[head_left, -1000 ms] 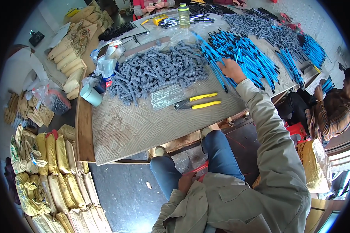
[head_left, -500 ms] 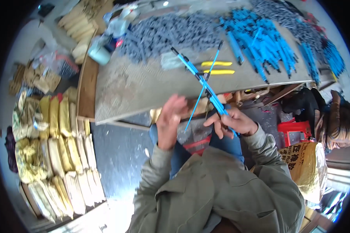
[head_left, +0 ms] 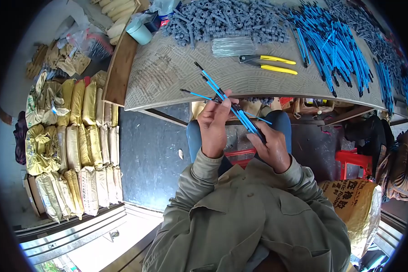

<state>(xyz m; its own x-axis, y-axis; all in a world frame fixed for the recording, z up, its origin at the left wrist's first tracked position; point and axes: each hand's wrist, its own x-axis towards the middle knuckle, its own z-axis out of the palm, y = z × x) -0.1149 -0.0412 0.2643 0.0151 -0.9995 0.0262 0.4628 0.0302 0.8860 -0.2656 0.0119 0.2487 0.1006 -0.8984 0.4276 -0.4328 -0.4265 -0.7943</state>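
In front of me, over the near table edge, is a small bundle of thin blue rods [head_left: 245, 121] with black end pieces, slanting up to the left. My right hand [head_left: 274, 147] is closed round its lower end. Higher up, the fingers of my left hand [head_left: 214, 127] are pinched on the rods near a black joint. One single blue rod [head_left: 199, 95] lies crosswise to the bundle, its black tip pointing left, and passes behind my left fingers. Exactly which rods the left fingertips grip is partly hidden.
On the table [head_left: 154, 77] lie yellow-handled pliers [head_left: 276, 64], a stack of thin silvery wires [head_left: 233, 46], a heap of grey plastic fittings [head_left: 226, 20] and a pile of blue rods [head_left: 335, 47]. A turquoise cup [head_left: 139, 31] stands far left. Filled sacks [head_left: 79, 145] stand left, a red stool [head_left: 353, 158] right.
My left hand has moved from apart at the left onto the rods and closed there. The loose rod has swung from steep to a flatter slant. The view has shifted.
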